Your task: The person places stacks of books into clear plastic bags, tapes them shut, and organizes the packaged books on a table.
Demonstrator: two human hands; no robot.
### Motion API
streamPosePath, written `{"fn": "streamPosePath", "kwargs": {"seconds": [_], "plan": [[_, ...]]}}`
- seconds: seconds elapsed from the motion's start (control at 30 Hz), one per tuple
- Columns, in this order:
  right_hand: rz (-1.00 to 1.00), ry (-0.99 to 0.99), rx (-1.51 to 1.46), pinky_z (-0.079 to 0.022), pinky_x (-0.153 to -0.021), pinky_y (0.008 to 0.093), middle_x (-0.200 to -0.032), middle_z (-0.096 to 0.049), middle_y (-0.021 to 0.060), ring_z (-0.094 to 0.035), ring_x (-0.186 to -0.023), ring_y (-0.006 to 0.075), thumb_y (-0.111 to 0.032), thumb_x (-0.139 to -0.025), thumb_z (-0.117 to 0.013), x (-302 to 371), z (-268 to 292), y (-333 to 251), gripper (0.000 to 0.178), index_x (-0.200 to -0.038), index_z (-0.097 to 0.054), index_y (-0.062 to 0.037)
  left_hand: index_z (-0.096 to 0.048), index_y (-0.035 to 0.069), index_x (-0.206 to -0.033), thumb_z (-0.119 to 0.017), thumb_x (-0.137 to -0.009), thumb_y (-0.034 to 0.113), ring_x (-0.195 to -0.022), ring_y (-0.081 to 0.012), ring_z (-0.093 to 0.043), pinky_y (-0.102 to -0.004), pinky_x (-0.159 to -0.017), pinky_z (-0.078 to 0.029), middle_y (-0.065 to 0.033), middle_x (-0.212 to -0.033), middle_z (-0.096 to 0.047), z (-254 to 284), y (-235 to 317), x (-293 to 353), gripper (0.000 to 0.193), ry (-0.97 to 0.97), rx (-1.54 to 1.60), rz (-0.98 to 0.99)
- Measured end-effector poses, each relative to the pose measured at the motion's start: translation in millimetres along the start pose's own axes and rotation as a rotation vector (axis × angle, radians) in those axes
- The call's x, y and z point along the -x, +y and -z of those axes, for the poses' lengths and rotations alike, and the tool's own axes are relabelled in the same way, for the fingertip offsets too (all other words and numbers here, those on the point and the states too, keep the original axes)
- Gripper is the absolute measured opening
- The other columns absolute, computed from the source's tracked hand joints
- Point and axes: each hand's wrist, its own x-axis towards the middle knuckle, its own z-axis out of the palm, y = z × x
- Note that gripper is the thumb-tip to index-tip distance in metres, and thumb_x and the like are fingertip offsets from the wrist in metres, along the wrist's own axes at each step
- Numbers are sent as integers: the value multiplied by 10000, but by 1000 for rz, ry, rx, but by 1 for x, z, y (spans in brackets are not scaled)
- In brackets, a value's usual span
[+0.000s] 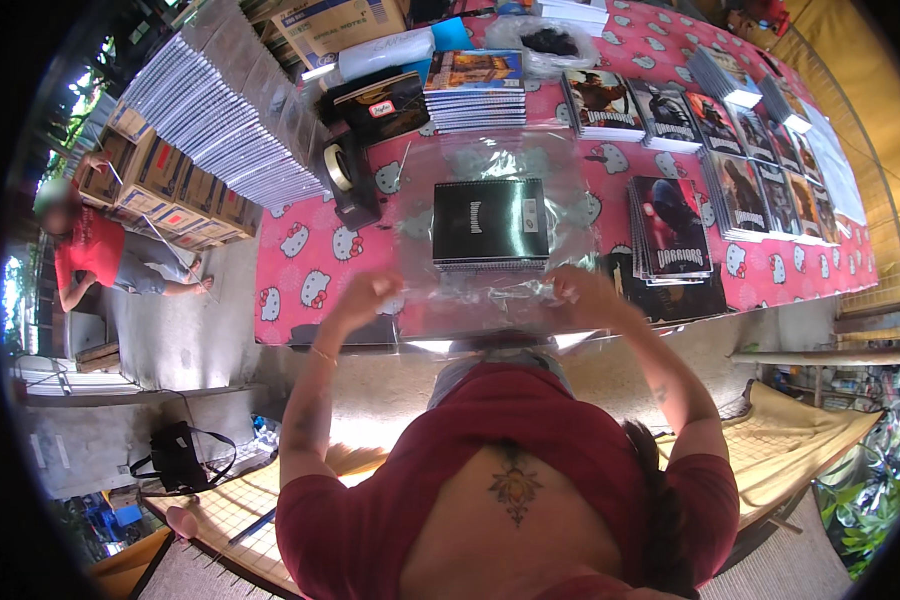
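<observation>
A short stack of black spiral notebooks point(490, 225) lies in front of me on a clear plastic sheet point(480, 150). The sheet spreads out past the stack on every side and hangs toward the table's near edge. At its near left corner my left hand point(372, 293) is closed, pinching the plastic. My right hand point(580, 288) pinches the sheet on the other side, just right of the stack's near corner. Both hands are slightly blurred, and neither touches the notebooks. Left of the sheet stands a black tape dispenser point(355, 190) with a roll of tape.
A pink patterned cloth point(315, 290) covers the table. Tall notebook piles point(225, 110) rise at the left, another stack point(475, 95) at the back. Illustrated notebooks point(670, 225) stand in several stacks at the right. Behind the left piles are cardboard boxes point(175, 185) and another person point(100, 245).
</observation>
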Motion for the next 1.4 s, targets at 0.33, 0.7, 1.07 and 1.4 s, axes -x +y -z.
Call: {"fn": "streamPosePath", "kwargs": {"seconds": [0.33,0.7,1.07,1.4], "plan": [[-529,223,-1140,-555,-821,377,-1013,-640,77,-654,-904,194,-379,-930,-650,-75,39,68,391,-1151,-579,-65,-631,77,-1001,-604,-908,324,-779,-209,-698,-361,-673,-569,-77,-887,-692,20,-42,-112,265,122,449,439],[-68,395,306,-381,-1030,530,-1388,-462,217,-461,-1269,348,-492,-849,-663,-76,-35,-40,658,-1373,-496,-131,-608,54,-978,-553,-927,304,-864,-229,-683,-359,-798,-540,-123,-999,-703,16,-38,-98,261,190,755,400],[11,380,437,-284,-1095,599,-1481,-397,128,-359,-1383,312,-473,-831,-673,-83,-79,-80,661,-1401,-488,-194,-663,41,-1050,-587,-878,117,-920,-371,-638,-425,-782,-519,-182,-1011,-665,-11,91,-222,203,504,-358,-604],[-24,360,454,-270,-1103,578,-1476,-403,102,-371,-1372,297,-470,-857,-641,-84,-75,-81,604,-1385,-494,-218,-623,26,-906,-618,-784,76,-921,-377,-628,-474,-786,-504,-185,-1001,-616,-37,59,-333,132,272,-779,-801]]}}
